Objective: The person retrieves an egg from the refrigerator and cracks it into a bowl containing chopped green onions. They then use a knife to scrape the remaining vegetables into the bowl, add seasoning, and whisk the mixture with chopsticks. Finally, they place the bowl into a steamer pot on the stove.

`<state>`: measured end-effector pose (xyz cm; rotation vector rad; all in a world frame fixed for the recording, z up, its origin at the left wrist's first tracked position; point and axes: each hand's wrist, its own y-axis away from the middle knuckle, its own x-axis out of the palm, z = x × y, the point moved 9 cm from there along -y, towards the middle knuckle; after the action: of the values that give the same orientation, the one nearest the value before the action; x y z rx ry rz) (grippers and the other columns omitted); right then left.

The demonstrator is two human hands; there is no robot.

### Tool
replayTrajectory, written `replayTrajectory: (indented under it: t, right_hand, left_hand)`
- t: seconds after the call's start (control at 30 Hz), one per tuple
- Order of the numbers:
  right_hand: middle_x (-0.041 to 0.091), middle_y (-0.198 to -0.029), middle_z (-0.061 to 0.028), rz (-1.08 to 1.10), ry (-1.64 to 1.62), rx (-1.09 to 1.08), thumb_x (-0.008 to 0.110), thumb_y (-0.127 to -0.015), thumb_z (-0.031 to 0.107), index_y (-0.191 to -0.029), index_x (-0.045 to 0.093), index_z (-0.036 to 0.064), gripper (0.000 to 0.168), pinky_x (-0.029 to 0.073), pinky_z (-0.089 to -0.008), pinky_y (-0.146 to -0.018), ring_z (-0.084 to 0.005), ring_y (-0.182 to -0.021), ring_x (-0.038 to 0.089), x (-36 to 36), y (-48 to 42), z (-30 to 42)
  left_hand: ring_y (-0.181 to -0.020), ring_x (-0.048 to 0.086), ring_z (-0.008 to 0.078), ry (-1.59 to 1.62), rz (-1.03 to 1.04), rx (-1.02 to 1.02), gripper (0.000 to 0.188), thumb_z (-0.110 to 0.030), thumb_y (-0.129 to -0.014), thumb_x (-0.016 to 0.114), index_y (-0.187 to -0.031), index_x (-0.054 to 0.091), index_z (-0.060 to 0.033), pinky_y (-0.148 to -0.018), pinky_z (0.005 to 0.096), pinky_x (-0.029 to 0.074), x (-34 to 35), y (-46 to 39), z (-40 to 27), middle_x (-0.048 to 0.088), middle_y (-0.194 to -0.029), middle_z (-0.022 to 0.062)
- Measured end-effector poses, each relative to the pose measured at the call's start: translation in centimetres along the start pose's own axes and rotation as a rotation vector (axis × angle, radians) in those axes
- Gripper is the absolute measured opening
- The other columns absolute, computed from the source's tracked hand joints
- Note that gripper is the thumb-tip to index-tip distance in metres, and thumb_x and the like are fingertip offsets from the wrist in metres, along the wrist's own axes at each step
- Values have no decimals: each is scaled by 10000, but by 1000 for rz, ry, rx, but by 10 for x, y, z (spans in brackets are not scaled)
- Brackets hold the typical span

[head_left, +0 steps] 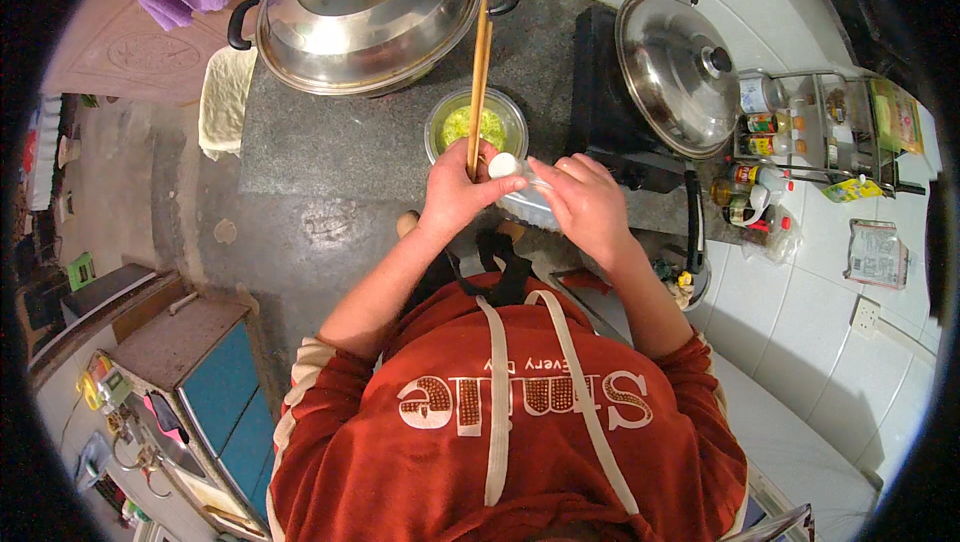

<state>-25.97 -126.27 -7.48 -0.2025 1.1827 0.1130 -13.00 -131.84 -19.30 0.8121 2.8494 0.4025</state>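
Wooden chopsticks (480, 84) stand nearly upright in my left hand (459, 186), over a round bowl (520, 120). Inside the bowl lies a yellow-green mixture (474, 126) that looks like egg with chopped greens. The thumb of that hand also reaches to a small container with a round white end (504, 165), close by the bowl's near rim. My right hand (589, 201) grips the container's clear part from the right with thumb and fingers. Under the two hands part of a pale, clear-looking lid or dish (531, 210) shows; its kind is hard to tell.
A large lidded steel pan (367, 24) stands at the back of the grey counter (330, 144). Pale dough (225, 103) lies at its left edge. A lidded wok (675, 77) sits on the black stove (596, 92) at right, its handle pointing towards me. Bottles (761, 144) fill a wire rack beyond.
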Motion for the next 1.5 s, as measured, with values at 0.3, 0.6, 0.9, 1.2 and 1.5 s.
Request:
replayTrajectory:
  t: [0.3, 0.6, 0.9, 1.2, 1.5]
  right_hand:
    - [574, -842, -77, 24, 0, 8, 653, -833, 169, -1156, 653, 81, 335, 477, -399, -750, -282, -825, 564, 4, 1, 2]
    - [569, -837, -85, 45, -24, 20, 648, -839, 167, -1168, 645, 77, 342, 478, -406, -743, -291, -826, 567, 10, 5, 0]
    - [574, -834, -93, 26, -35, 16, 643, -842, 161, -1167, 646, 76, 336, 475, -411, -740, -295, -827, 570, 9, 7, 4]
    - [575, -823, -100, 32, -19, 33, 643, -850, 156, -1165, 649, 78, 325, 474, -414, -739, -298, -820, 570, 17, 17, -7]
    - [567, -807, -102, 19, 19, 60, 675, -818, 118, -1175, 654, 64, 362, 461, -398, -700, -297, -784, 550, 19, 31, -19]
  left_hand:
    - [-819, 564, 75, 386, 192, 90, 476, -129, -771, 813, -1175, 585, -20, -733, 221, 489, 7, 5, -17, 615, -946, 17]
    - [-725, 542, 64, 227, 131, 236, 416, -138, -758, 821, -1100, 620, -12, -653, 235, 478, 5, 6, -24, 614, -920, 0]
    - [-639, 517, 62, 76, -144, 47, 485, -209, -706, 875, -1095, 630, -54, -592, 227, 455, -2, 8, -1, 580, -718, -56]
    - [-917, 582, 302, -109, -99, 178, 425, -175, -932, 600, -1303, 518, 18, -785, 393, 498, -26, 12, 39, 532, -1107, 227]
    - [-1026, 532, 370, -1008, -361, 122, 603, -15, -849, 507, -1440, 381, -13, -846, 425, 519, -54, -26, 87, 456, -1176, 180]
